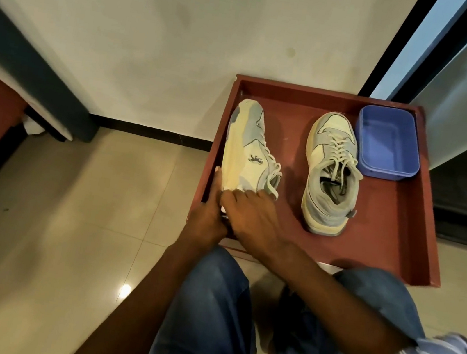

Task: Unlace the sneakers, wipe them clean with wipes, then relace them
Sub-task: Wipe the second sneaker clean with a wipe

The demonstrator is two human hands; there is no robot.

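Currently gripping the heel of the tilted sneaker (pixel 248 151) at frame centre with both hands: left hand (pixel 210 213) curled around the sole side, right hand (pixel 250 214) pressing a white wipe (pixel 223 208) against the heel. Sitting upright just right, inside the red tray (pixel 395 230): laced second sneaker (pixel 330 177), touching a blue tub (pixel 387 143).

On the tray (pixel 400 234), one sneaker (pixel 249 148) lies on its side at left, another (pixel 327 191) stands right, tub (pixel 387 143) beyond it.
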